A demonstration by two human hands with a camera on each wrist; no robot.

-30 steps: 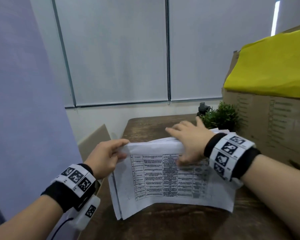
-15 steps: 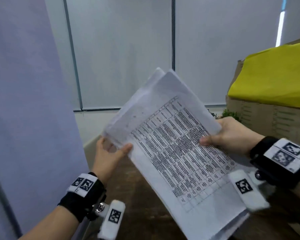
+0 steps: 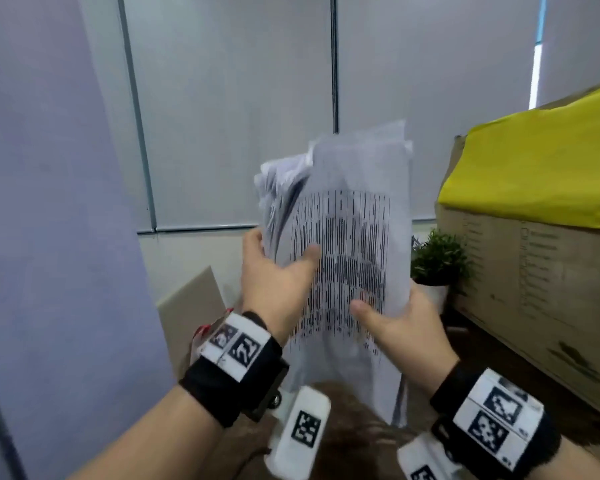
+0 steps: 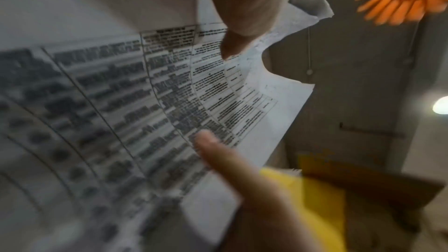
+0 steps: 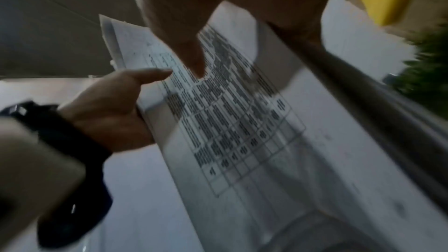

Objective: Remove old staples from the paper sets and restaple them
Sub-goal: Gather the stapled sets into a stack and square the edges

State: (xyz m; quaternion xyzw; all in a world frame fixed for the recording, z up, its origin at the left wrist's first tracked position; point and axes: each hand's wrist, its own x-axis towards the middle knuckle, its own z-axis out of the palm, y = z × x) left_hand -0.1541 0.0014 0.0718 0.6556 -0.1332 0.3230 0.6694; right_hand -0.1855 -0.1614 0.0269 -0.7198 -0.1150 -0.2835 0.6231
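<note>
Both hands are on the paper set (image 3: 354, 244), which is held upright in the air above the dark wooden table (image 3: 357, 403), printed table facing the person. The left hand (image 3: 274, 271) grips the left edge, thumb laid flat across the front sheet; its other fingers go behind the pages and cannot be seen. The right hand (image 3: 402, 327) holds the lower right part, thumb pressed on the print, fingers hidden behind the stack. The sheets fan loose at the upper left, so the edges are not square. No staple, stapler or remover shows in any view, and blur hides the corners.

The step in hand looks like squaring the stack and finding the stapled corner. To do that well, the grip should probably loosen enough for the sheets to slide, then the bottom edge tap on the table until the pages line up. Squeezing hard would likely crease the pages. The potted plant (image 3: 437, 258) and the cardboard box (image 3: 534, 289) under its yellow cloth (image 3: 534, 168) stand near on the right, so the tapping wants room to the left.
</note>
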